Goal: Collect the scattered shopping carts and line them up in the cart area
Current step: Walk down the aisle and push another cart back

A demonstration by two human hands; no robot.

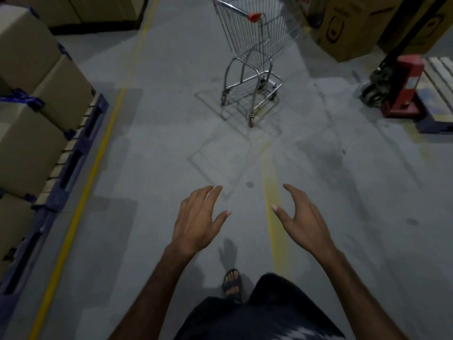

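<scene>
- A shopping cart (252, 57) is standing on the gray floor (152, 148), far ahead and a little to the right of the middle.
- The cart is made of silver wire, and its handle has a red end cap (254, 17).
- The handle end is sitting at the far left of the cart. The long side of the cart is running from far left to near right, and a bit across the aisle.
- All the wheels I can see are touching the floor, so the cart is standing upright.
- The left hand (198, 222) is reaching forward with its fingers spread and straight. It is holding nothing.
- The right hand (302, 218) is reaching forward too, fingers loose and apart. It is holding nothing.
- Both hands are well apart from the cart, near the camera.
- A foot in a dark sandal (232, 284) is showing between the arms, down low.
- Brown boxes (31, 99) are sitting on a blue pallet (71, 155) on the left.
- A yellow line (81, 204) is running along the floor beside that pallet. Another faint yellow line (275, 217) is running under the right hand.
- More boxes (348, 25) are standing far right.
- A red pallet jack (404, 87) is resting by a pale wooden pallet (438, 79) on the right.
</scene>
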